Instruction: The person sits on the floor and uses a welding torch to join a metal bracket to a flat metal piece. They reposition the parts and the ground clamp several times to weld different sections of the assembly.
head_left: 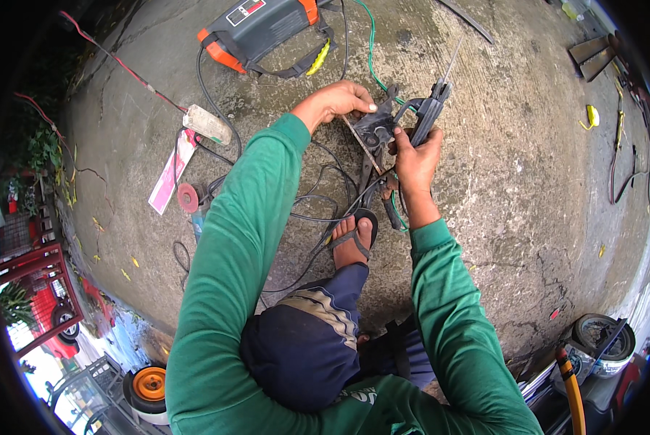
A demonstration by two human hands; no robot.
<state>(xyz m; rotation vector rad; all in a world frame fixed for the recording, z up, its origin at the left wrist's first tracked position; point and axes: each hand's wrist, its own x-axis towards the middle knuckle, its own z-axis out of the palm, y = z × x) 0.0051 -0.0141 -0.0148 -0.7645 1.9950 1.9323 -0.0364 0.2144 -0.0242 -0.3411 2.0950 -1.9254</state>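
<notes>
Notably, bears a white-and-red printed label (246,11) on the grey-and-orange machine case (275,33), ahead on grey concrete floor (499,196). Grips in right hand (419,158), fingers wrapped closed, a black electrode holder (428,116), long axis slanting up-right, thin straight rod (453,61) pointing away from body. Pinches in left hand (338,100), fingertips nearly together, a flat black plate (373,126), just left of holder.

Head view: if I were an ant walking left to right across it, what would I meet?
Green plants → whitish block → left hand → dark plate → right hand → small yellow thing.
</notes>
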